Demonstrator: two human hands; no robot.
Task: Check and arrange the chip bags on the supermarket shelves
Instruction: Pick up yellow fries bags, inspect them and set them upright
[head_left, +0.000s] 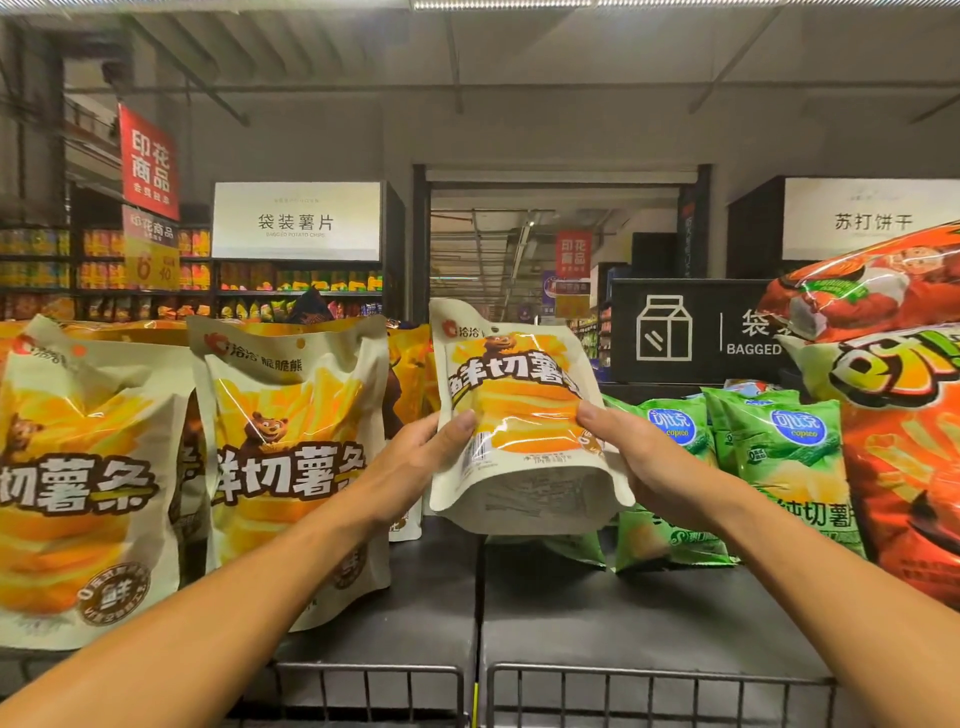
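While upright above the shelf (623, 613), the yellow bag (514, 410) sits in both hands' (415, 462) grip.

1. A grey ceiling (545, 57) with exposed beams and pipes runs overhead; the light is dim.
2. A dark shelf deck (597, 613) fronted by a wire rail (649, 691) fills the foreground.
3. A lit white aisle sign (297, 221) hangs above far shelving (104, 270) stocked with goods.
4. A red hanging banner (149, 161) is at upper left.
5. A black "BAGGED" board (691, 330) stands right of centre, another white sign (872, 218) above it.
6. A doorway-like opening (556, 244) shows further aisles.
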